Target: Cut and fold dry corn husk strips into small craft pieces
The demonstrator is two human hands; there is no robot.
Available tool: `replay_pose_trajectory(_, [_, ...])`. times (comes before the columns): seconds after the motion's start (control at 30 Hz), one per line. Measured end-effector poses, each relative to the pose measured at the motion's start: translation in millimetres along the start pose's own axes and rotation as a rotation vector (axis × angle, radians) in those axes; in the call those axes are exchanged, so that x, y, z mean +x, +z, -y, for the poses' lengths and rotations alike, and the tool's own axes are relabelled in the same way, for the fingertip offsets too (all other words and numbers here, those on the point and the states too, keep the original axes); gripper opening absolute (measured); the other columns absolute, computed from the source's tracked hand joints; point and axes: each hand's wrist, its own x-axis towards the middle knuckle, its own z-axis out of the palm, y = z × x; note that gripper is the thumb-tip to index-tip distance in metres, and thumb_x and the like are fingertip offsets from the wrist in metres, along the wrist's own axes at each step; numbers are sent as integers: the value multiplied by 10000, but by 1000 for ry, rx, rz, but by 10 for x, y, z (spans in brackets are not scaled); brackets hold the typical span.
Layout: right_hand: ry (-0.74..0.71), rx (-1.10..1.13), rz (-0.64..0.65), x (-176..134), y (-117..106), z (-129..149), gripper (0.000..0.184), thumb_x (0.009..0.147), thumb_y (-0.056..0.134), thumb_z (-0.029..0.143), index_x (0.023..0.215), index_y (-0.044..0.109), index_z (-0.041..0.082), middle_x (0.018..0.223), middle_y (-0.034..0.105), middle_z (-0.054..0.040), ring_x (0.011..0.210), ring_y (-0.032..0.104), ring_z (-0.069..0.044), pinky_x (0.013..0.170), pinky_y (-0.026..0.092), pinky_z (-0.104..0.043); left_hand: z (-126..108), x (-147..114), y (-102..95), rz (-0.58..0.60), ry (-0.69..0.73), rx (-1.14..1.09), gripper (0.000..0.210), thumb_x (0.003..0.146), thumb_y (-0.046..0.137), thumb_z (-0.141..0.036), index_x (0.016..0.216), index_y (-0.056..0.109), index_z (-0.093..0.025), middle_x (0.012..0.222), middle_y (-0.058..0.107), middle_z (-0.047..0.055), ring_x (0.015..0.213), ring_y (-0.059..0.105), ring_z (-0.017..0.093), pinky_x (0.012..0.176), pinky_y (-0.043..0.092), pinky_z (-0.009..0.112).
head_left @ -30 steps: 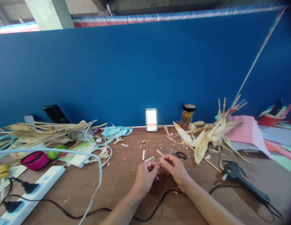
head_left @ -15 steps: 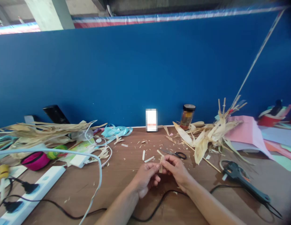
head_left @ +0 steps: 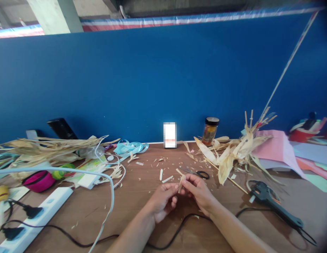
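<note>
My left hand (head_left: pixel 165 200) and my right hand (head_left: pixel 196 189) meet over the middle of the brown table. Between their fingertips is a narrow, pale strip of dried corn husk (head_left: pixel 180 185). The right thumb and fingers pinch it from the right, and the left thumb and forefinger close on its left side. Just beyond the hands lie scissors (head_left: pixel 203 174) with dark handles, partly hidden by the right hand. Small pale cut pieces (head_left: pixel 161 174) and shavings are scattered around.
A glue gun (head_left: pixel 274 202) lies at right, near a bundle of dried husks (head_left: pixel 239 151). A jar (head_left: pixel 210 130) and a phone-like white screen (head_left: pixel 170 134) stand by the blue partition. At left are a power strip (head_left: pixel 44 214), cables, a blue ribbon (head_left: pixel 130 147) and more husks (head_left: pixel 52 149).
The husk strip has turned slightly between the fingertips, its upper part bending. Both hands stay in nearly the same place.
</note>
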Motion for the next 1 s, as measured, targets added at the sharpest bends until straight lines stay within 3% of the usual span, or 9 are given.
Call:
replay_pose_trajectory(0.17, [-41,-22,-46,21,-14,-23,231,698,601,380,676,527,162,584,511,33,522,429,-76,461,285,-180,27,19,51,-177,185,226,345,627,660,-360,865,643,-111,626,604,17,367,428,17,356,324,133])
replay_pose_trajectory(0.3, [-51,-37,-69,21,-7,-12,216,694,608,356,660,525,159,556,470,47,491,377,-61,448,271,-179,65,44,63,-270,275,411,293,655,615,-379,754,636,-104,504,571,-7,351,446,53,364,334,164])
replay_pose_trajectory(0.53, [-4,19,-41,0,18,9,220,705,600,369,684,505,172,538,471,55,508,487,-84,452,251,-186,98,51,32,-264,335,500,267,711,540,-377,692,597,-117,554,597,1,350,438,44,359,315,152])
replay_pose_trajectory(0.83, [-44,138,-26,4,12,-29,180,741,570,348,716,499,184,615,487,41,517,425,-70,503,326,-195,65,33,76,-243,318,572,280,685,550,-397,695,601,-122,509,572,-14,343,451,63,362,332,168])
replay_pose_trajectory(0.9, [-99,128,-82,30,-25,-38,185,750,560,351,706,493,185,618,487,39,517,395,-67,507,322,-191,-18,21,26,-308,385,649,292,685,542,-403,661,611,-120,538,587,2,376,467,75,390,350,182])
replay_pose_trajectory(1.0, [-145,91,-176,67,-80,-43,220,743,562,378,684,484,181,596,470,37,511,370,-71,494,309,-188,-182,9,-124,-547,555,754,308,722,494,-405,771,637,-136,607,613,15,450,483,99,463,379,209])
